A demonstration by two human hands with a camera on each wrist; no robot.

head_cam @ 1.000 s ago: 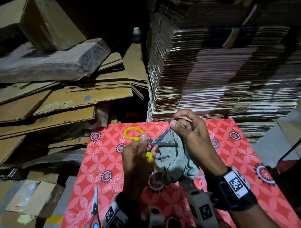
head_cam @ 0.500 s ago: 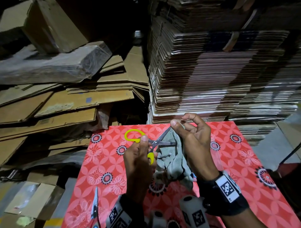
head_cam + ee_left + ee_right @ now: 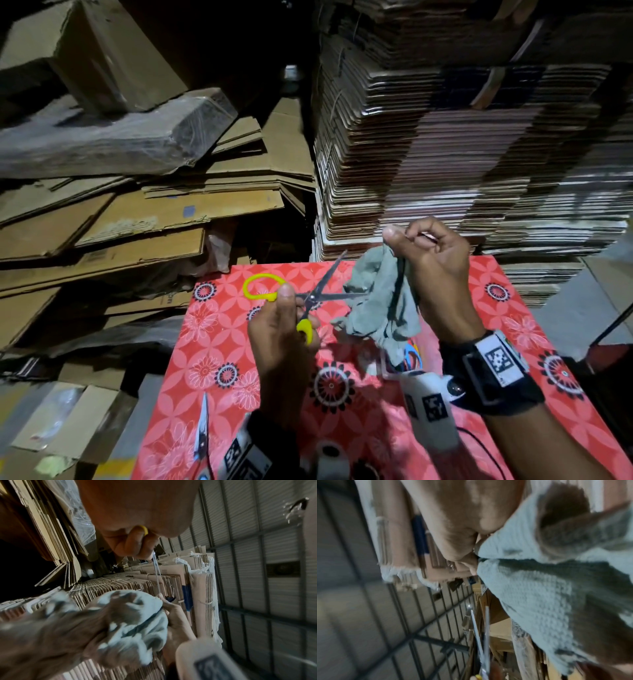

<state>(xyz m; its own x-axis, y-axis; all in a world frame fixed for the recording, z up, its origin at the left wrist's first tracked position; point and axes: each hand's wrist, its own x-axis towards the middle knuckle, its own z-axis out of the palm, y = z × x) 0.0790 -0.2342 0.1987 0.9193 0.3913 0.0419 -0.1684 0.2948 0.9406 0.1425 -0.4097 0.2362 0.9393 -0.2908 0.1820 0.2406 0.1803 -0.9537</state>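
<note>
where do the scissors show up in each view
Head: scissors at centre, blades open, one tip at the cloth.
Left wrist: scissors as thin pale blades running from upper centre down to the cloth, with a bit of yellow handle above.
Right wrist: scissors at lower centre, blades only, left of the cloth.
Shared landmark: the grey cloth, next to the blades in all three.

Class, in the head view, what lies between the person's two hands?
The open steel blades of the yellow-handled scissors, gripped by the left hand, and the crumpled grey cloth hanging from the right hand. The head view shows this.
</note>
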